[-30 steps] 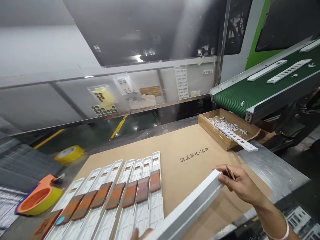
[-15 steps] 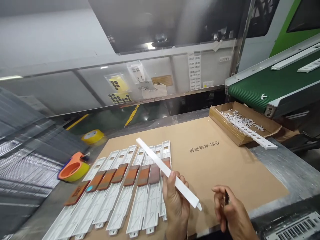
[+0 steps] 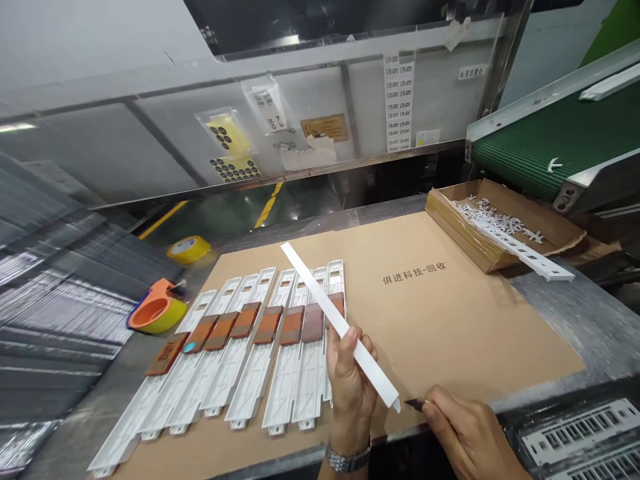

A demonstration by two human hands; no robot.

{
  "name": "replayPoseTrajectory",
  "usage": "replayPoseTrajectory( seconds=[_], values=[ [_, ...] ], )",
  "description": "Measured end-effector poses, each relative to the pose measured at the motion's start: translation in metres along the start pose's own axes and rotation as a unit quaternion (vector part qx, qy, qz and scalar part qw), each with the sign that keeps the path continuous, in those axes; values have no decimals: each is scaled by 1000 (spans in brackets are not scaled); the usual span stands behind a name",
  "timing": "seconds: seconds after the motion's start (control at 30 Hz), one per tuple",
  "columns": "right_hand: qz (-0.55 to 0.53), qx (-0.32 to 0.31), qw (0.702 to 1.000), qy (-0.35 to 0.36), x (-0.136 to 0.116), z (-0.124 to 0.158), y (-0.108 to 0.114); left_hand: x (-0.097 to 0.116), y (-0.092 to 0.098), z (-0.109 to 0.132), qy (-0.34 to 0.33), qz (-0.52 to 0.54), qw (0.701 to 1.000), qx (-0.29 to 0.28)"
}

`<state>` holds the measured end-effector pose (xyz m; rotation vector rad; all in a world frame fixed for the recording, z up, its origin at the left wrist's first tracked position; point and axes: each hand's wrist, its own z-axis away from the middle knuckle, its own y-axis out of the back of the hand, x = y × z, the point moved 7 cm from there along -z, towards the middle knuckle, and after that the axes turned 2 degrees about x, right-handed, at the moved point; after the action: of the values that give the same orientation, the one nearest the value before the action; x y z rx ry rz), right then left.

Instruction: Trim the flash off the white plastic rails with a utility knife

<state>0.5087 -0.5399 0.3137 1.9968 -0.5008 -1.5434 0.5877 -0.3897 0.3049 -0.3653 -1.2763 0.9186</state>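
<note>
My left hand (image 3: 350, 383) is wrapped round a long white plastic strip (image 3: 327, 310), held tilted with its far end up and to the left. A small tab sticks out of the strip's near end. In my right hand (image 3: 463, 427) is a small dark pointed blade (image 3: 413, 404), gripped between thumb and fingers. Its tip points left at the tabbed end, a short gap apart. Left of my hands, several white ribbed plastic strips (image 3: 245, 393) lie side by side, with reddish-brown blocks (image 3: 267, 325) across them.
A cardboard sheet (image 3: 415, 320) covers the table. At the back right stands a cardboard box (image 3: 463, 240) with small white scraps and a slotted strip across its rim. Behind it is a green conveyor (image 3: 540, 147). A tape dispenser (image 3: 156, 308) and a yellow tape roll (image 3: 189, 249) lie left.
My right hand has turned, so the blade now points left towards the strip's near end. The strip stays in my left hand. The view has tilted down.
</note>
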Motion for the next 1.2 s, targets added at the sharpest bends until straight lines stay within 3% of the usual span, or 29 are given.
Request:
replayPoseTrajectory(
  seconds=[1.2],
  values=[
    [25,-39,999,-26,2,4,-5,-6,-5,4,4,-15,1000,-13]
  ],
)
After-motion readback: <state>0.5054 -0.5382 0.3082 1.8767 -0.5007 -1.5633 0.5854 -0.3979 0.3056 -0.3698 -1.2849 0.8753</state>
